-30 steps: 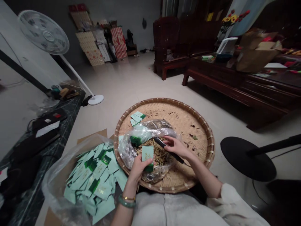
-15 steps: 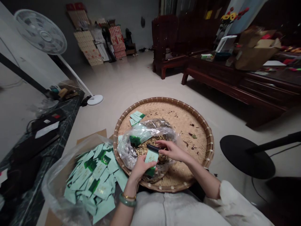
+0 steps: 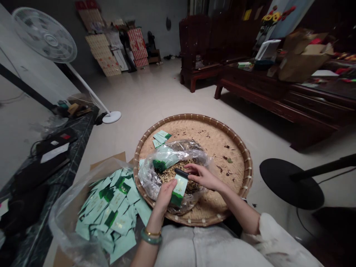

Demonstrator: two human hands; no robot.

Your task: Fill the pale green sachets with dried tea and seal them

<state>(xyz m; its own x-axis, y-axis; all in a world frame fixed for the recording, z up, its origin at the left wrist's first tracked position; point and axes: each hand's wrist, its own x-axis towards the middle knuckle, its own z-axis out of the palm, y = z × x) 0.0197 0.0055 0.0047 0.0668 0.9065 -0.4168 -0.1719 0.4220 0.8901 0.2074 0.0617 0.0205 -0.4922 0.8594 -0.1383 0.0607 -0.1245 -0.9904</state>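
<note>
Sachet (image 3: 179, 190), mint green, was pinched upright but tilted between thumb and fingers of the left hand (image 3: 165, 196), over dried leaf (image 3: 172, 175) inside a clear plastic bag (image 3: 147, 181) on a round bamboo tray (image 3: 225, 148). The right hand (image 3: 204, 177) was curled around a black tool (image 3: 181, 173), its fingers partly spread. Compared with the earlier frames, the tool lay nearly level just above the sachet's top edge, with much less of its length showing. Contact between tool and sachet could not be confirmed. The tool's far end was hidden by the right hand. The sachet's lower part was partly obscured by the left hand. A pile of sachets (image 3: 111, 207) lay left of the tray, under loose plastic.
</note>
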